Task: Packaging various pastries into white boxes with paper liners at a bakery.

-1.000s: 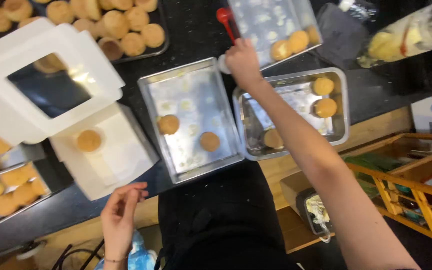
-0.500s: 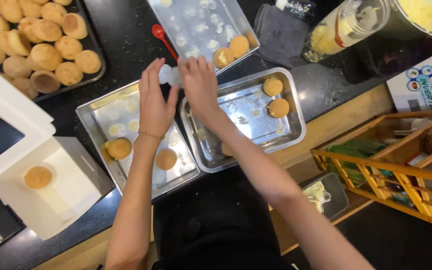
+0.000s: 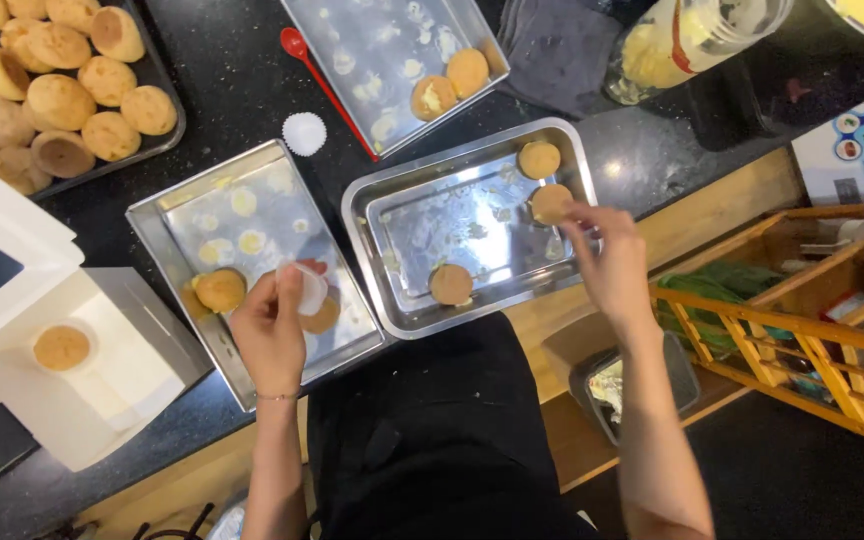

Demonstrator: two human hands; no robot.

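Observation:
My left hand (image 3: 270,328) holds a white paper baking cup (image 3: 309,288) over the left steel tray (image 3: 172,220), which carries a round bun (image 3: 219,290) and a second bun (image 3: 324,317) partly hidden by my fingers. My right hand (image 3: 607,262) reaches over the right rim of the middle steel tray (image 3: 422,230), its fingertips touching a bun (image 3: 550,203). Two more buns (image 3: 538,159) (image 3: 450,284) lie in that tray. Another paper cup (image 3: 304,133) rests on the black counter beside a red spoon (image 3: 327,88).
A far steel tray (image 3: 352,40) holds two buns (image 3: 450,85). A dark tray with several buns (image 3: 62,100) sits top left. An open white box (image 3: 102,370) holds one bun. A glass jar (image 3: 682,45), grey cloth (image 3: 552,60) and wooden rack (image 3: 782,320) stand to the right.
Both hands came back from the far cup and spoon area. My left hand now holds a paper cup over the left tray; my right hand moved to a bun in the middle tray.

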